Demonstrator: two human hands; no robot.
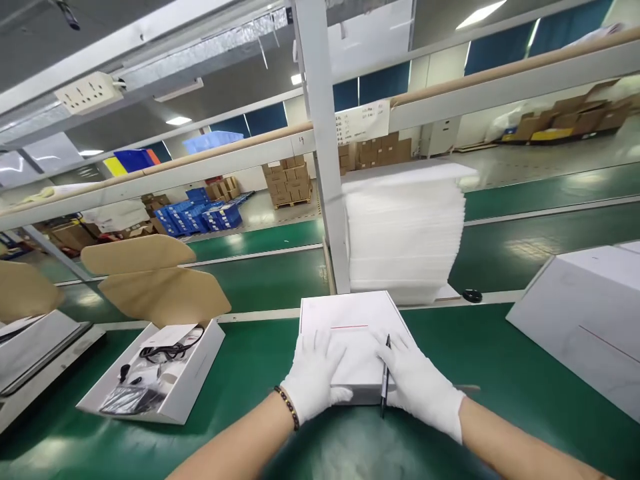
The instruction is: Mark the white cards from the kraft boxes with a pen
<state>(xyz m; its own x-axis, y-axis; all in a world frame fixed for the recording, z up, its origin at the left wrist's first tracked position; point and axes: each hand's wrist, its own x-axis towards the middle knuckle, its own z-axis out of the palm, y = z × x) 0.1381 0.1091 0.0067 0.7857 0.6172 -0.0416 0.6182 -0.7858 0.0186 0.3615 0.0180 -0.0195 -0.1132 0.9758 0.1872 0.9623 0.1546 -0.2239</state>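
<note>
A closed white box (357, 313) with a thin red line on its lid lies on the green work surface in front of me. My left hand (315, 370), in a white glove, rests on the lid's near left part with its fingers spread and its thumb at the front edge. On the near right part lies my right hand (417, 380), gloved as well. It holds a dark pen (385, 380) upright between thumb and fingers while touching the box.
To the left stands an open white box (195, 380) with cables and bagged parts inside. Behind the closed box rises a stack of white foam sheets (405, 233) beside a metal post (323, 133). Stacked white boxes (590, 313) stand at the right.
</note>
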